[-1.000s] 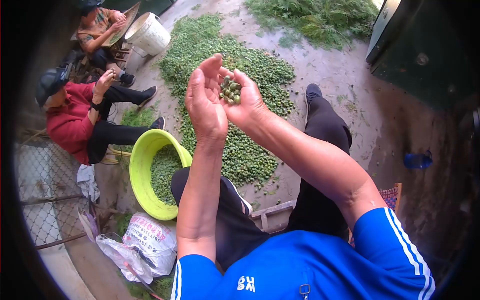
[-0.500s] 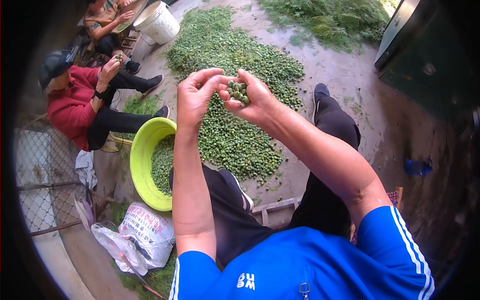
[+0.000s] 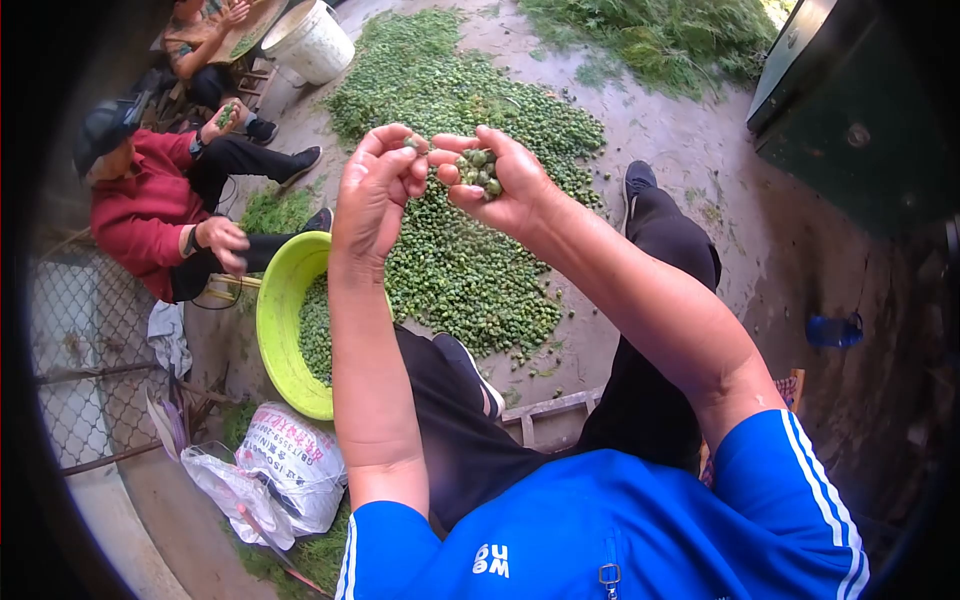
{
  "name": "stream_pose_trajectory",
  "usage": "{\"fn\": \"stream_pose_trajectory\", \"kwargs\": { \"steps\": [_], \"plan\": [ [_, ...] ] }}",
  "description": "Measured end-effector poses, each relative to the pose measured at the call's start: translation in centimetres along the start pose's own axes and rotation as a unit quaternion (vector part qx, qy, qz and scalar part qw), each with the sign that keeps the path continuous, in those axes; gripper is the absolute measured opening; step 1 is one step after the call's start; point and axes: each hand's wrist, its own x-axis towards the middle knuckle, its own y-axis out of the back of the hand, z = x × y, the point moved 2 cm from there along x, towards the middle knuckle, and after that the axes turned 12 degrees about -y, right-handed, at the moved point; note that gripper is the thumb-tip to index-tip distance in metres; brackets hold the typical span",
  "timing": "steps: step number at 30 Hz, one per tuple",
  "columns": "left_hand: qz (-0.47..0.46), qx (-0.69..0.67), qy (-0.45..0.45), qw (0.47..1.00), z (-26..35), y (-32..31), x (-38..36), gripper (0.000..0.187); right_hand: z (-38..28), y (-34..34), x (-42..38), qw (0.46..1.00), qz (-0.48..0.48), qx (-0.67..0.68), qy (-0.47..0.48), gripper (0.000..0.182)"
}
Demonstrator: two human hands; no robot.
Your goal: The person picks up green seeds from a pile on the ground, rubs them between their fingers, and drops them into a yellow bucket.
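Observation:
My left hand (image 3: pixel 375 190) is raised over the pile, its thumb and fingers pinched on one small green seed cone (image 3: pixel 411 143). Just to its right, my right hand (image 3: pixel 515 190) cups several more green seed cones (image 3: pixel 480 172) in its palm and curled fingers. The fingertips of both hands are close together. Below them, a wide pile of green seed cones (image 3: pixel 465 270) spreads over the concrete floor. Beside my left forearm stands a yellow-green tub (image 3: pixel 285 345) holding small green pieces; the forearm hides part of it.
A co-worker in a red shirt (image 3: pixel 150 205) sits at left with green bits in one hand; another person (image 3: pixel 195 45) sits behind, near a white bucket (image 3: pixel 310 45). Feathery green branches (image 3: pixel 660 40) lie at the back. A white sack (image 3: pixel 295 465) sits lower left, a dark cabinet (image 3: pixel 860 120) right.
My left hand has drawn slightly left, away from my right palm, with a seed cone between its fingertips. The red-shirted co-worker has lowered one hand toward the tub.

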Motion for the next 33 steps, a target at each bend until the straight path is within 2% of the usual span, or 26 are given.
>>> {"fn": "stream_pose_trajectory", "kwargs": {
  "steps": [1, 3, 4, 5, 7, 9, 11, 14, 15, 16, 17, 18, 19, 20, 21, 23, 25, 27, 28, 29, 31, 33],
  "plan": [
    [-0.001, 0.0, 0.001, 1.0, 0.0, 0.2, 0.0, 0.03, -0.2, -0.1, -0.1, 1.0, -0.009, 0.004, 0.005, 0.037],
    [-0.067, 0.027, -0.001, 0.997, 0.3, 0.1, -0.1, 0.027, -0.2, -0.4, -0.6, 0.999, 0.002, -0.035, 0.015, 0.038],
    [-0.045, 0.095, 0.008, 0.994, 0.4, -0.6, -0.5, 0.024, 0.0, -0.7, -0.9, 0.996, 0.021, -0.074, 0.035, 0.038],
    [-0.045, 0.095, 0.009, 0.994, -0.1, -1.0, -0.5, 0.024, 0.1, -0.9, -1.1, 0.991, 0.04, -0.113, 0.054, 0.038],
    [-0.115, 0.249, -0.056, 0.96, -0.7, -1.6, -0.5, 0.02, 0.5, -0.9, -1.0, 0.989, 0.069, -0.123, 0.052, 0.038],
    [-0.103, 0.29, -0.058, 0.95, -1.1, -2.1, -0.8, 0.017, 0.5, -0.7, -0.8, 0.985, 0.084, -0.136, 0.057, 0.037],
    [-0.08, 0.366, -0.119, 0.919, -1.0, -2.6, -1.0, 0.016, 0.5, -0.5, -0.5, 0.987, 0.071, -0.132, 0.061, 0.037],
    [-0.093, 0.356, -0.122, 0.922, -1.5, -1.9, -0.7, 0.016, 0.4, -0.5, -0.6, 0.986, 0.061, -0.144, 0.063, 0.038],
    [-0.093, 0.356, -0.122, 0.922, -1.2, -1.7, -0.7, 0.016, 0.3, -0.3, -0.6, 0.991, 0.066, -0.113, 0.038, 0.039],
    [-0.051, 0.21, -0.048, 0.975, -1.0, -1.2, -0.6, 0.018, 0.2, -0.2, -0.6, 0.994, 0.072, -0.083, 0.012, 0.041],
    [-0.007, 0.057, 0.027, 0.998, -0.8, -0.8, -0.6, 0.019, 0.0, -0.1, -0.4, 0.994, 0.072, -0.083, 0.012, 0.041],
    [-0.006, -0.022, 0.029, 0.999, -0.5, -0.9, -0.6, 0.022, -0.1, 0.3, 0.0, 0.999, 0.028, 0.0, -0.015, 0.043],
    [-0.007, -0.022, 0.03, 0.999, -0.3, -1.1, -0.6, 0.022, -0.2, 0.7, 0.4, 0.996, -0.015, 0.083, -0.042, 0.045],
    [0.024, -0.09, 0.05, 0.994, -0.1, -1.3, -0.7, 0.019, -0.4, 1.2, 0.6, 0.994, -0.036, 0.099, -0.017, 0.047],
    [0.055, -0.157, 0.069, 0.984, -0.1, -1.5, -0.7, 0.017, -0.4, 0.8, 0.4, 0.994, -0.036, 0.1, -0.016, 0.047],
    [0.043, -0.153, 0.058, 0.986, -0.5, -1.2, -0.8, 0.016, -0.5, 0.1, 0.0, 0.983, -0.016, 0.177, 0.048, 0.049],
    [-0.02, -0.079, 0.007, 0.997, -0.7, -0.9, -0.7, 0.014, -0.7, -0.4, -0.2, 0.98, -0.038, 0.187, 0.059, 0.051],
    [-0.022, -0.046, -0.002, 0.999, -1.3, -1.5, -0.9, 0.012, -0.7, -0.7, -0.4, 0.976, -0.033, 0.188, 0.101, 0.051],
    [-0.027, 0.021, -0.021, 0.999, -1.4, -2.0, -1.1, 0.012, -0.8, -0.7, -0.3, 0.976, -0.044, 0.178, 0.114, 0.052],
    [-0.032, 0.087, -0.041, 0.995, -1.5, -2.4, -1.2, 0.012, -0.8, -0.8, -0.3, 0.976, -0.044, 0.179, 0.114, 0.052],
    [-0.046, 0.12, -0.035, 0.991, -1.5, -3.4, -1.6, 0.013, -0.9, -0.9, -0.3, 0.975, -0.067, 0.186, 0.105, 0.054],
    [-0.101, 0.339, -0.143, 0.924, -1.9, -3.9, -1.8, 0.015, -0.9, -1.0, -0.4, 0.977, -0.065, 0.171, 0.11, 0.054]
  ]
}}
